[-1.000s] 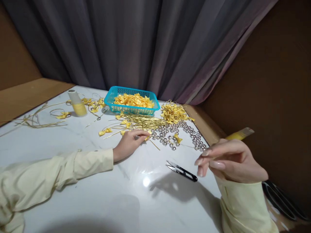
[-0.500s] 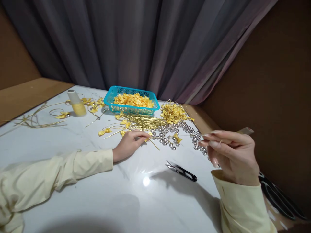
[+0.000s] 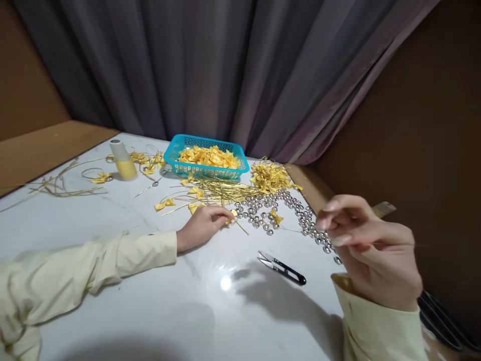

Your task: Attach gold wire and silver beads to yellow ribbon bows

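Observation:
Low over the table, my left hand (image 3: 205, 224) is closed in a pinch on a small yellow bow (image 3: 233, 213), mostly covered by the fingertips. A short gold cord (image 3: 242, 228) sticks out beside it. My right hand (image 3: 370, 243) is raised at the right, its fingers curled and pinched on a thin thread (image 3: 291, 230). The thread is faint, and part of it is lost against the beads. Silver beads (image 3: 259, 205) lie scattered between the hands, with another yellow bow (image 3: 276, 216) among them. Black-handled thread snips (image 3: 282, 268) rest on the table nearer to me.
Behind the hands stands a blue basket (image 3: 206, 173) of yellow bows. A bundle of gold cords (image 3: 229, 190) and a pile of bows with cords (image 3: 270, 176) lie near it. At the left is a bottle (image 3: 124, 161) with yellow contents. Black scissors (image 3: 443, 321) lie at lower right.
My right hand has moved right and slightly down, toward me, its fingers curling more. My left hand stays on the bow. The view has shifted a little.

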`<state>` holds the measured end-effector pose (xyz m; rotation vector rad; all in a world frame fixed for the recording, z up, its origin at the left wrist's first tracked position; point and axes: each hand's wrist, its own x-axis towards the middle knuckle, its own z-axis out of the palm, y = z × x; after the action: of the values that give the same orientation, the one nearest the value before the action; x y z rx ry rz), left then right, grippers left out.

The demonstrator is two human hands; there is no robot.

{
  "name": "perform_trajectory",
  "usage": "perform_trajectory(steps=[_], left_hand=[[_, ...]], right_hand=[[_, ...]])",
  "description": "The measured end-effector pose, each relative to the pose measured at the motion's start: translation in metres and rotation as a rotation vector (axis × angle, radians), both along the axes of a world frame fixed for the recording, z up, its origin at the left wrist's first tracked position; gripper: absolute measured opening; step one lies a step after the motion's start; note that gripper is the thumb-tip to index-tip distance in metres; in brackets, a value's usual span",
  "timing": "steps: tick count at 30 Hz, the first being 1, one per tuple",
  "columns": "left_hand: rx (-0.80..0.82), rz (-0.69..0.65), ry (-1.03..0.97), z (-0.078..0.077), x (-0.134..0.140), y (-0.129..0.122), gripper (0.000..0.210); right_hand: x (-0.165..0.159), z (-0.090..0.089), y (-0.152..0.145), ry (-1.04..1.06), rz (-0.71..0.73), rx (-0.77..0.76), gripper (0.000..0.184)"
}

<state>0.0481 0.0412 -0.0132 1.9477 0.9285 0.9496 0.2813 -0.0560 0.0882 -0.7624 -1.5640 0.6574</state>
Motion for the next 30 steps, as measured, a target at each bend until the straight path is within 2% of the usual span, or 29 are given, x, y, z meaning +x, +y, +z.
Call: perform_trajectory(steps=[5,7,9,10,12,15,19,25,30], left_hand=[[-0.142,-0.167,-0.065,0.006,-0.001,-0.005,0.016],[-0.216,-0.248,-0.099,0.012,-0.001,-0.008,0.018],[-0.277,-0.287,-0.101,0.017,-0.001,-0.011,0.023],[-0.279,-0.308,-0.104,0.019,-0.001,-0.012,0.024],[-0.288,-0.355,-0.104,0.023,-0.001,-0.014,0.026],[-0.305,-0.403,-0.117,0.03,-0.002,-0.016,0.027],[-0.345,-0.445,-0.122,0.039,-0.003,-0.019,0.024],[-0.358,-0.481,-0.078,0.045,-0.003,-0.02,0.023],[-0.314,-0.507,0.003,0.046,-0.005,-0.017,0.024]], right_hand=[[-0.011,0.0,0.001,0.01,-0.062,-0.345,0.016],[-0.015,-0.002,0.004,0.02,-0.076,-0.431,0.04],[-0.017,-0.007,0.009,0.006,-0.066,-0.453,0.067],[-0.017,-0.01,0.011,-0.019,-0.068,-0.452,0.074],[-0.016,-0.016,0.014,-0.116,-0.047,-0.415,0.066],[-0.015,-0.023,0.017,-0.35,0.012,-0.319,0.037],[-0.022,-0.03,0.013,-0.58,-0.088,-0.151,0.026],[-0.032,-0.042,0.006,-0.637,-0.072,0.013,0.03],[-0.035,-0.045,0.008,-0.587,-0.035,-0.019,0.018]])
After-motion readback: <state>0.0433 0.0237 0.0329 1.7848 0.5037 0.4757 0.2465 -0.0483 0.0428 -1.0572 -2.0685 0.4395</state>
